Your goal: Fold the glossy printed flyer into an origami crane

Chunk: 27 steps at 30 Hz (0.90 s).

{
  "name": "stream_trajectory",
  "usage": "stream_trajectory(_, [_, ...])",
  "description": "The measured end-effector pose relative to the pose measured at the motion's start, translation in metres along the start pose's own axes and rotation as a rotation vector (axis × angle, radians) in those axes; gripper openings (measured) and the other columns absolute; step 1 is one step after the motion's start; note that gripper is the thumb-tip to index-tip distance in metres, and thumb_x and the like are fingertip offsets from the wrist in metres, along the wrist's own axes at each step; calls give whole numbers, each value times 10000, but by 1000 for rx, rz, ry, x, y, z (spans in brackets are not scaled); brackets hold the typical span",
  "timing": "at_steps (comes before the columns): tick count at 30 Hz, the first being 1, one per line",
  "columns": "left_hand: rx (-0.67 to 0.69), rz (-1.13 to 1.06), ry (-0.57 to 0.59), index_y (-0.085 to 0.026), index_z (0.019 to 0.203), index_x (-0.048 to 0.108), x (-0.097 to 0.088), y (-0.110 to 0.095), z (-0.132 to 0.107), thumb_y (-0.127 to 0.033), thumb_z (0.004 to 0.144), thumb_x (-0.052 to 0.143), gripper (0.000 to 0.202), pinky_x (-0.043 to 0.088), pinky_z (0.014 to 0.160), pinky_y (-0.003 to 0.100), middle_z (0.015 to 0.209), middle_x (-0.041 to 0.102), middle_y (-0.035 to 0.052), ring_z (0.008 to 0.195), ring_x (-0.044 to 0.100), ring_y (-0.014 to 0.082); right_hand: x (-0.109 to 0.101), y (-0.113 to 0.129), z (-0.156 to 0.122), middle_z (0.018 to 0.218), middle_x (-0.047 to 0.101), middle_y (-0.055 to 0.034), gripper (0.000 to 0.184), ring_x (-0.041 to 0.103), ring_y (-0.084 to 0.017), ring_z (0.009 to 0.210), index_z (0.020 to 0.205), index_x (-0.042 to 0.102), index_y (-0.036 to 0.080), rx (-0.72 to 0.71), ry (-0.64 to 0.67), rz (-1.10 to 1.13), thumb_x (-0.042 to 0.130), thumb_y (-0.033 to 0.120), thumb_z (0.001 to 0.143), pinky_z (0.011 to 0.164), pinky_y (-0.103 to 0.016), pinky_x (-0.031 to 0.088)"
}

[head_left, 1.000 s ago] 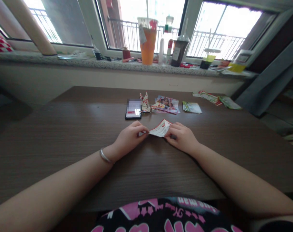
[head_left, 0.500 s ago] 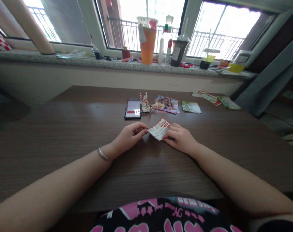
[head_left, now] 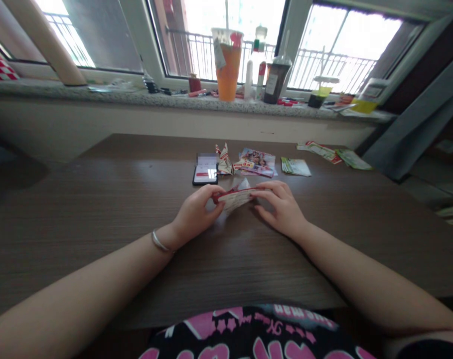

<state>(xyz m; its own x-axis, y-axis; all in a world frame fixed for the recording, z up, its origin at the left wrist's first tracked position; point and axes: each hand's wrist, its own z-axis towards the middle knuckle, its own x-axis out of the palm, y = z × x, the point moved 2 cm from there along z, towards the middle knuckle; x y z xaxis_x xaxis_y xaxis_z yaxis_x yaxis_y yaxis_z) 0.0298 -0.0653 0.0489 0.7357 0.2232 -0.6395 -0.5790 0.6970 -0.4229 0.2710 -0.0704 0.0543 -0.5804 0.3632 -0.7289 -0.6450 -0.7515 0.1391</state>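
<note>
A folded sheet of printed paper, white with red edges, is held up a little above the brown table. My left hand pinches its left end between thumb and fingers. At the right end, the fingers of my right hand touch the paper's edge, with the thumb lower and apart from it. Just beyond the paper lie a phone with a lit screen, a folded paper figure with pointed tips, and a small stack of colourful leaflets.
Green-and-white cards and more leaflets lie at the back right of the table. Along the windowsill stand a tall cup of orange drink, a dark drink cup, bottles and pens. A grey curtain hangs at right.
The paper has turned from lying tilted with its printed face showing to standing more edge-on. My left hand has taken hold of its left end; my right hand's fingers have moved up along it.
</note>
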Motion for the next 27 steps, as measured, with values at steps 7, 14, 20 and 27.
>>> stream_trajectory(7, [175, -20, 56, -191, 1066, 565, -2, -8, 0, -157, 849, 602, 223, 491, 767, 278, 896, 633, 23, 811, 593, 143, 3, -2, 1, 1209, 611, -87, 286, 544, -249, 1139, 1120, 618, 241, 26, 48, 27, 617, 215, 835, 993, -464, 449])
stream_trajectory(14, [254, 99, -28, -188, 1154, 564, -7, -11, -1, -234, 850, 634, 315, 478, 918, 377, 1067, 581, 83, 1011, 548, 207, 6, -1, 0, 1066, 706, -37, 137, 605, -199, 1043, 971, 682, 238, -111, 121, 111, 567, 218, 899, 962, -393, 483])
stream_trajectory(20, [438, 201, 102, -235, 1115, 616, -7, -18, -1, -182, 867, 577, 257, 398, 1039, 405, 1124, 651, 33, 1179, 497, 224, 10, -1, -1, 1100, 705, -35, 165, 616, -203, 1038, 1015, 688, 245, -186, 272, 161, 560, 262, 913, 948, -399, 491])
stream_trajectory(27, [365, 316, 279, -229, 1324, 509, 1, -13, -5, -331, 935, 489, 403, 107, 1188, 527, 1352, 568, 34, 1358, 366, 261, 14, 1, -3, 1167, 680, -42, 253, 583, -223, 1124, 1128, 647, 234, -195, 421, 215, 597, 266, 882, 988, -400, 466])
